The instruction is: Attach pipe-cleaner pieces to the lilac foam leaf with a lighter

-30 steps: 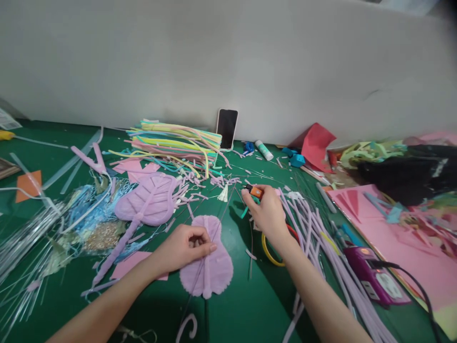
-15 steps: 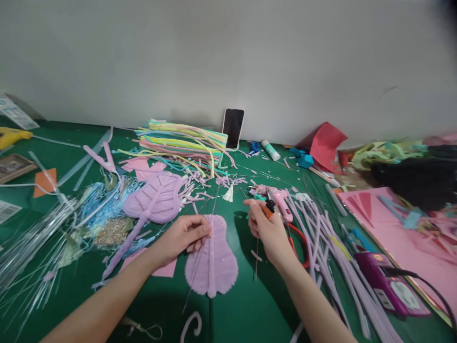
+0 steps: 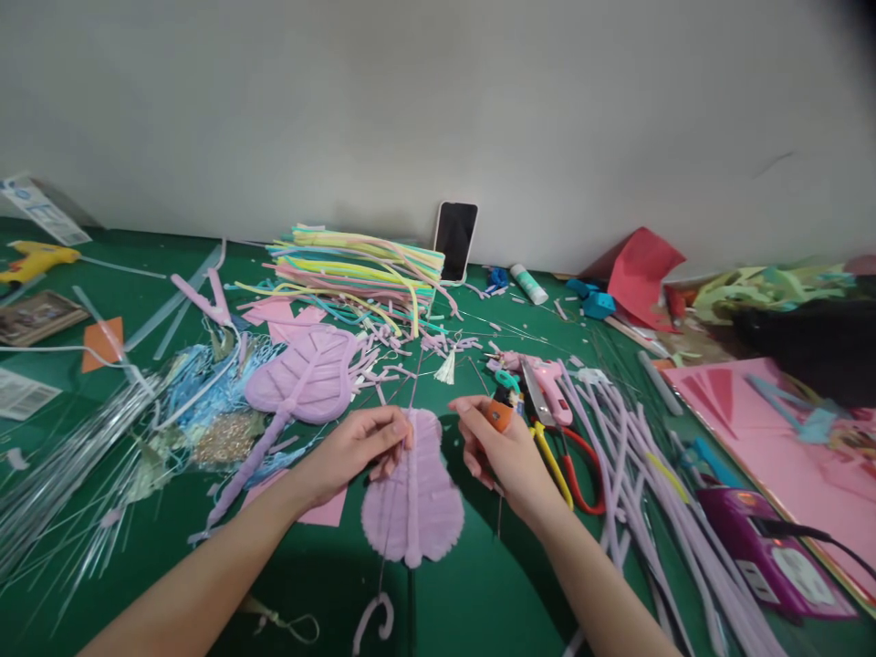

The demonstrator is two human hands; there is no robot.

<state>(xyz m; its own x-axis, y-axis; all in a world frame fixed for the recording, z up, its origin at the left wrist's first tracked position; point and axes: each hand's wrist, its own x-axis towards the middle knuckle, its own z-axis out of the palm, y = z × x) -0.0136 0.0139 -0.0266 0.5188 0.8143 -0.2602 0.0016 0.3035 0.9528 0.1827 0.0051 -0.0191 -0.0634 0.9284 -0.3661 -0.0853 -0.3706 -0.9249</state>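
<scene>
Over the top of a lilac fan-shaped piece [image 3: 428, 506] on the green table, my left hand [image 3: 375, 444] pinches a thin wire [image 3: 387, 538]. The wire slants down across the piece toward a lilac curl [image 3: 376, 616]. To the right, my right hand [image 3: 494, 447] is closed around an orange lighter [image 3: 497, 415]. A finished-looking lilac leaf shape with a stem [image 3: 305, 376] lies left of my left hand. Just beyond my right hand are red-handled scissors [image 3: 589, 470] and yellow-handled pliers [image 3: 547, 461].
A colourful pipe-cleaner bundle [image 3: 362, 265] lies near a phone [image 3: 456, 235] leaning on the wall. Lilac pipe cleaners [image 3: 657, 493], a pink glue gun [image 3: 553, 383] and a purple device [image 3: 766, 552] are at right. Blue tassels [image 3: 188, 388] lie at left.
The view has shifted slightly, so the table things appear further right. My right hand has moved left, closer to my left hand, uncovering the yellow pliers handle.
</scene>
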